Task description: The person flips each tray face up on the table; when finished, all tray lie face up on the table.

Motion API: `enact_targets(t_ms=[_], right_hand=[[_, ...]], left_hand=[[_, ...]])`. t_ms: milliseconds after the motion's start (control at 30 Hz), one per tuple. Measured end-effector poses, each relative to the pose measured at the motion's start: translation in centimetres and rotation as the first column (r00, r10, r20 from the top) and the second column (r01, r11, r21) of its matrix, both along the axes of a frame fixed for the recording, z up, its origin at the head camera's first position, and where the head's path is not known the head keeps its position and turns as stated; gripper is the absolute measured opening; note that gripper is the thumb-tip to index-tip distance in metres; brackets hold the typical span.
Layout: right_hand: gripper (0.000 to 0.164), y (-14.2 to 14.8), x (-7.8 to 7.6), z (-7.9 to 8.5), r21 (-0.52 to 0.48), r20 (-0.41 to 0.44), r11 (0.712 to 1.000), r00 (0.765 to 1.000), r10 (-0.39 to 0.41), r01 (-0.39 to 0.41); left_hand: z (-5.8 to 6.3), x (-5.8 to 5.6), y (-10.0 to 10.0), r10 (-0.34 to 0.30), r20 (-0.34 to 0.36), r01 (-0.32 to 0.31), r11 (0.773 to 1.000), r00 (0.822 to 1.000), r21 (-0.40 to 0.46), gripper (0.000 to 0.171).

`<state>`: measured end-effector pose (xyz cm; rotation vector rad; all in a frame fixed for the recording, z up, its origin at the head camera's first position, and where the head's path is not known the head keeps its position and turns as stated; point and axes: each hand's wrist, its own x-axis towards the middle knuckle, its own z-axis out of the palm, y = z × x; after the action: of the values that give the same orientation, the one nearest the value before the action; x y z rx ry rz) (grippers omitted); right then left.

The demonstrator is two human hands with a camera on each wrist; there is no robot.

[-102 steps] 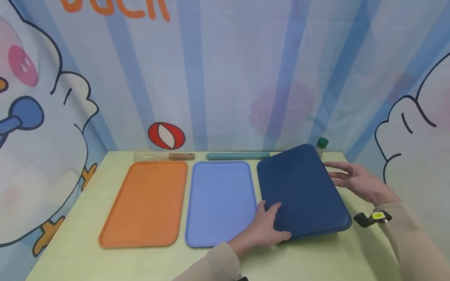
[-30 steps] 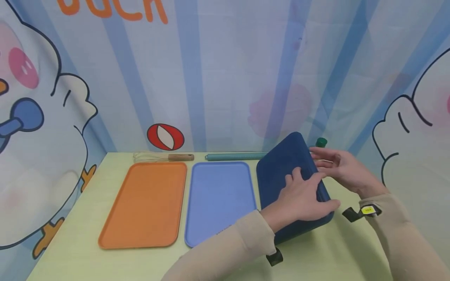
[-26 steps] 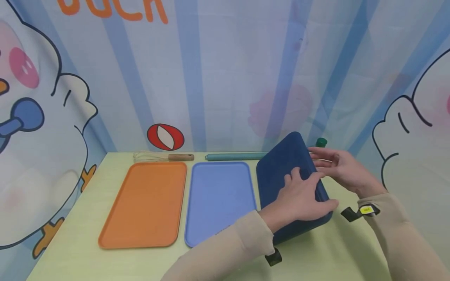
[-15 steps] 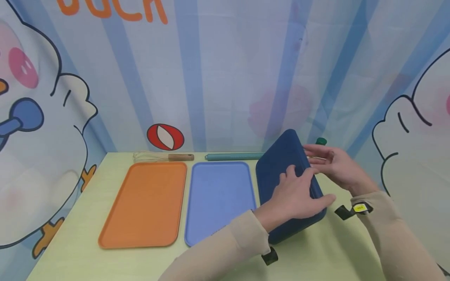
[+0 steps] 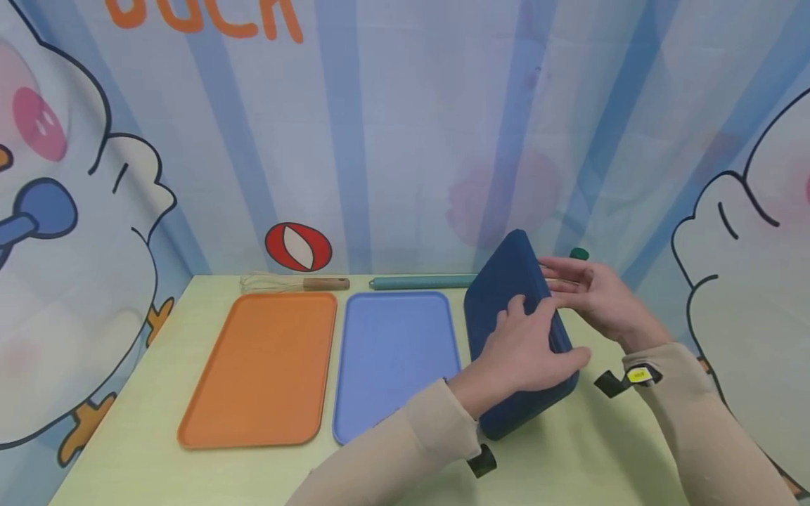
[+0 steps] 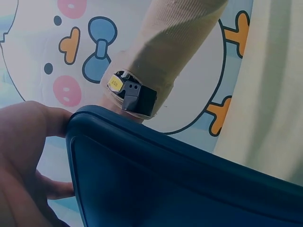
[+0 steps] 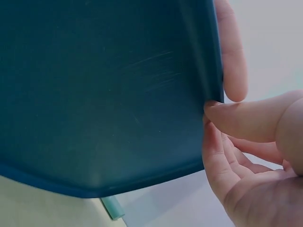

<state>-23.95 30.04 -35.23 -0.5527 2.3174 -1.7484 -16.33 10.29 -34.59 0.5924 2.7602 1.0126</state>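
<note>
A dark blue tray [image 5: 500, 302] stands steeply tilted on the right part of the table, its right long edge raised. My left hand [image 5: 522, 351] grips that raised edge, fingers spread over the left face and thumb reaching past the rim. In the left wrist view the tray's corner [image 6: 142, 175] shows beside the left hand [image 6: 23, 161]. On the far right side my right hand [image 5: 598, 299] holds the same edge. The right wrist view shows the right hand [image 7: 260, 156], thumb and fingertips at the rim of the scratched tray face [image 7: 118, 104].
An orange tray [image 5: 262, 372] and a light blue tray [image 5: 399, 365] lie flat to the left. Behind them are a whisk [image 5: 316, 283] and a teal rolling pin [image 5: 420, 282], its right end hidden. A green-capped bottle [image 5: 579, 254] is mostly hidden behind the right hand.
The dark blue tray has tipped up more steeply toward the left. My left hand has gone from its lower left part to the raised edge; my right hand has moved left with that edge.
</note>
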Motion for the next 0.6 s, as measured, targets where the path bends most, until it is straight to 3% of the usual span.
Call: enact_targets(t_ms=[600], right_hand=[[0.066, -1.7, -0.2, 0.5, -0.013, -0.020, 1.000, 0.999, 0.028, -0.028]], left_hand=[[0.0, 0.3, -1.3, 0.009, 0.040, -0.014, 0.992, 0.999, 0.126, 0.077]])
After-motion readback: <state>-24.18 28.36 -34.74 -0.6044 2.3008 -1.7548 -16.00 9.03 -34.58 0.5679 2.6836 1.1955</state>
